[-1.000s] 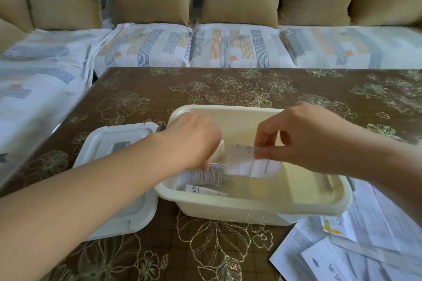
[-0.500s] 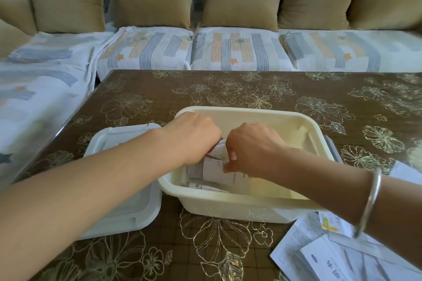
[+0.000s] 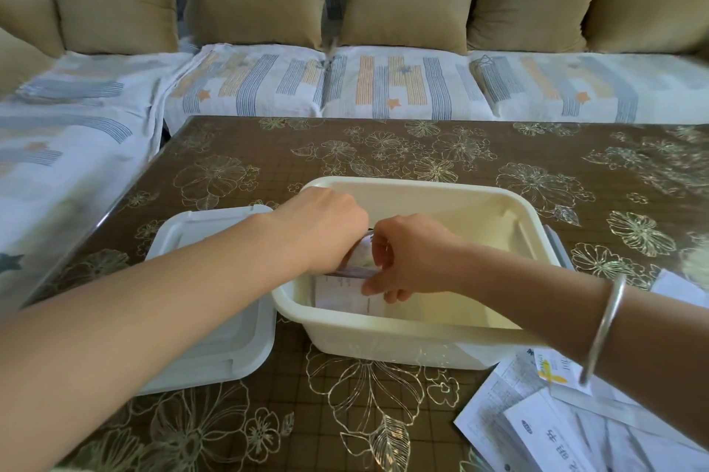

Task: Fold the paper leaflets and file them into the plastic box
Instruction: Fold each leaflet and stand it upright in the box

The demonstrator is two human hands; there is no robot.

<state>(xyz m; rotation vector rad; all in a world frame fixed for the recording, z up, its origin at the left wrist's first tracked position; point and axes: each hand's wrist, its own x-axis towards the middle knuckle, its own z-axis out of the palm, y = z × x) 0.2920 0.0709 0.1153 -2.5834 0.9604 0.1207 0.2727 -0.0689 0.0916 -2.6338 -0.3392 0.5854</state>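
Soft even daylight, faint shadows, wide-angle bending at edges, slight softness

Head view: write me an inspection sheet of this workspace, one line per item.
Surface: glossy brown table with a gold flower pattern.
Job's things: cream plastic box, open; folded leaflet inside its left end; unfolded leaflets on the table by the box's near right corner.
Clutter: box lid lying left of the box.
Hands: right hand pinches the folded leaflet; left hand reaches into the box, fingertips hidden.
Cables: nothing seen.
Surroundings: sofa with tan cushions behind the table.
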